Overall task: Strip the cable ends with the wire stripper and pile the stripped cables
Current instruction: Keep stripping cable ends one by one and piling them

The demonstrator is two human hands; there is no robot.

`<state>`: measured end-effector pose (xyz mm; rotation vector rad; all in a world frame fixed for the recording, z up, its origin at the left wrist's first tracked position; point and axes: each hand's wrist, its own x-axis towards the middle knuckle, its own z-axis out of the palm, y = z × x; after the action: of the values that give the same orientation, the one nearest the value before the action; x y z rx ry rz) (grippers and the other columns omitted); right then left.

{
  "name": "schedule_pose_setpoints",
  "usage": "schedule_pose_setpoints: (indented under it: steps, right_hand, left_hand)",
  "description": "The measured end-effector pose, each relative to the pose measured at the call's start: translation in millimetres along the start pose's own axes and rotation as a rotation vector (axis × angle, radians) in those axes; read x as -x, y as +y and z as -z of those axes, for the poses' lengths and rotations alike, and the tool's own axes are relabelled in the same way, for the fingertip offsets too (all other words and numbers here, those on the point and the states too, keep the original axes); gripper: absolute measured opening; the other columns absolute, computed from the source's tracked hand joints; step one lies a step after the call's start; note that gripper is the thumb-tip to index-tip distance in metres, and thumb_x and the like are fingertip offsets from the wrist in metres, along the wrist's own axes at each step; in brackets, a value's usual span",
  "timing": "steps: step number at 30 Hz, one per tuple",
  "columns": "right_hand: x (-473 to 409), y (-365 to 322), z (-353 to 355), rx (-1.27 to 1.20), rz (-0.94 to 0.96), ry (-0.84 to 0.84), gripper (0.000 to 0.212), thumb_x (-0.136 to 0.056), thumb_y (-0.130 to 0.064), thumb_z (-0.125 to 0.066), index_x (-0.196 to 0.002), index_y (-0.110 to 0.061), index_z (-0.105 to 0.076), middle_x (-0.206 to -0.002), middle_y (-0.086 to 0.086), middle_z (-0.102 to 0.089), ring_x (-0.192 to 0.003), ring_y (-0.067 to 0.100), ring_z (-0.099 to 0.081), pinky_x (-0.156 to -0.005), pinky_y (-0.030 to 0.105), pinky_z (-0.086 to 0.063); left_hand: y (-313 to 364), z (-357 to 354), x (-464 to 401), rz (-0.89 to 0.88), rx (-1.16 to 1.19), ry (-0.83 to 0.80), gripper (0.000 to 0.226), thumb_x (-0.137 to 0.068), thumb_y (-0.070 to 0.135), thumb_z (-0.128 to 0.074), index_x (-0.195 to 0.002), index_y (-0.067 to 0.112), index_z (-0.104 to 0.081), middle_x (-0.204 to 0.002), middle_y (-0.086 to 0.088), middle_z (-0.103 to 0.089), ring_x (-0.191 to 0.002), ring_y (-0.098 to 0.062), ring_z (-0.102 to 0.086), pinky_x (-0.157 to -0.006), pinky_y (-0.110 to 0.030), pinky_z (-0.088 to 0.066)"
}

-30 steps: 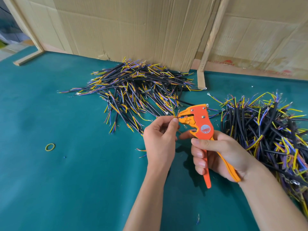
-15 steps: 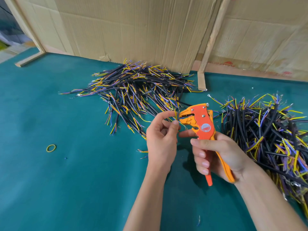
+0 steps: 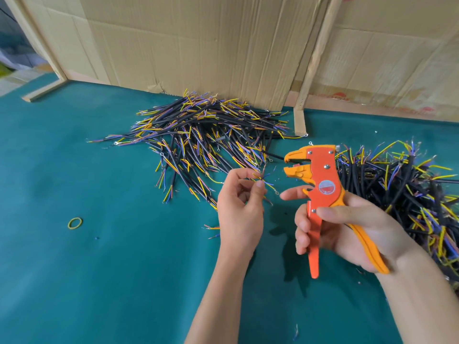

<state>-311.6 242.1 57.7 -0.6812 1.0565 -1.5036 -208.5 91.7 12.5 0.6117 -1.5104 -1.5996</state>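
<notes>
At centre frame, held above the green table: one cable, pinched between thumb and fingertips of the left hand. Short coloured conductors fan up and to the right from the pinch; their tips appear bare, though they are too fine to confirm. The cable's body is mostly hidden behind the hand, so its long axis can only be judged as running roughly from lower left to upper right, with the worked end toward the tool.

Just right of it, apart from the wires: wire stripper, orange, gripped by the right hand with fingers curled round both handles. Head points left toward the cable; handles run down and to the right. Jaws stand slightly parted, with nothing visible between them.

Upper centre, against the cardboard wall: left pile of black cables. Right edge: right pile, similar. Which pile is finished cannot be told for certain.

Progress, as a judgement: mid-task. This end looks stripped; piling the cable remains, and many cables may remain.

Lower left: a yellow rubber band.
</notes>
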Motion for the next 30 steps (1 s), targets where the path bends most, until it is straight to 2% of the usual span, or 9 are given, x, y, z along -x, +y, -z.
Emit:
schedule_pose_setpoints:
  steps: [3,8,12,16,19,23,26,30]
  right_hand:
    - [-8.3,7.4,-6.9,0.007,-0.038,0.034,0.066,-0.078,-0.021,-0.085,-0.133,0.004,-0.058,-0.087,0.026,-0.061,-0.075,0.041,-0.064,-0.076,0.054,-0.055]
    - [-16.9,14.6,-14.8,-0.028,-0.076,0.108,0.064,-0.071,-0.022,-0.090,-0.125,0.002,-0.065,-0.084,0.024,-0.063,-0.074,0.041,-0.066,-0.076,0.055,-0.056]
    - [-14.9,13.0,-13.6,-0.031,-0.093,0.126,0.068,-0.069,-0.022,-0.090,-0.126,0.003,-0.064,-0.083,0.024,-0.062,-0.073,0.041,-0.065,-0.076,0.055,-0.056]
    - [-9.1,8.9,-10.1,-0.006,-0.106,0.119,0.068,-0.069,-0.023,-0.091,-0.126,0.003,-0.064,-0.082,0.025,-0.061,-0.072,0.040,-0.065,-0.074,0.054,-0.056]
    - [-4.3,4.9,-5.4,0.018,-0.113,0.096,0.068,-0.072,-0.022,-0.088,-0.128,0.005,-0.061,-0.083,0.026,-0.062,-0.072,0.041,-0.065,-0.074,0.054,-0.056]
    - [1.0,-0.2,-0.9,0.052,-0.133,0.066,0.066,-0.076,-0.021,-0.086,-0.131,0.005,-0.059,-0.085,0.027,-0.062,-0.075,0.041,-0.065,-0.074,0.054,-0.056]
    - [3.0,-1.3,0.1,0.080,-0.133,0.070,0.065,-0.075,-0.019,-0.086,-0.129,0.005,-0.060,-0.085,0.027,-0.061,-0.074,0.042,-0.064,-0.073,0.053,-0.055]
    - [3.0,-1.6,-3.9,0.094,-0.129,0.094,0.065,-0.072,-0.019,-0.089,-0.126,0.004,-0.062,-0.081,0.024,-0.060,-0.072,0.042,-0.063,-0.069,0.048,-0.056]
  left_hand:
    - [0.7,0.9,0.6,-0.005,-0.008,-0.012,0.023,-0.097,0.002,-0.059,-0.090,0.024,-0.058,-0.080,-0.024,-0.059,-0.059,-0.021,-0.047,-0.057,-0.038,-0.041]
    - [3.6,1.2,2.2,0.001,0.012,-0.047,0.019,-0.093,0.002,-0.059,-0.087,0.020,-0.057,-0.078,-0.024,-0.055,-0.055,-0.013,-0.054,-0.052,-0.028,-0.040]
    - [8.5,-1.0,4.5,0.019,0.036,-0.044,0.009,-0.087,0.015,-0.059,-0.081,0.020,-0.056,-0.078,-0.026,-0.056,-0.063,-0.022,-0.046,-0.059,-0.041,-0.038]
    - [9.8,-1.5,6.0,-0.003,0.027,-0.053,0.018,-0.091,0.021,-0.062,-0.076,0.017,-0.053,-0.078,-0.025,-0.057,-0.063,-0.024,-0.045,-0.060,-0.048,-0.040]
    - [8.6,-1.6,6.4,-0.015,0.003,-0.060,0.018,-0.088,0.017,-0.062,-0.074,0.012,-0.052,-0.077,-0.024,-0.058,-0.062,-0.024,-0.044,-0.060,-0.043,-0.038]
    - [9.3,-0.6,8.8,-0.115,-0.077,-0.068,0.017,-0.086,0.011,-0.062,-0.071,0.008,-0.053,-0.069,-0.011,-0.059,-0.066,-0.030,-0.050,-0.062,-0.029,-0.041]
    - [9.7,-0.2,9.3,-0.177,-0.135,-0.046,0.018,-0.085,0.006,-0.061,-0.070,0.010,-0.053,-0.065,-0.003,-0.054,-0.064,-0.025,-0.048,-0.059,-0.024,-0.040]
    - [8.7,-0.1,9.9,-0.201,-0.180,-0.021,0.015,-0.083,0.006,-0.060,-0.073,0.016,-0.057,-0.063,0.008,-0.052,-0.061,-0.014,-0.047,-0.057,-0.024,-0.038]
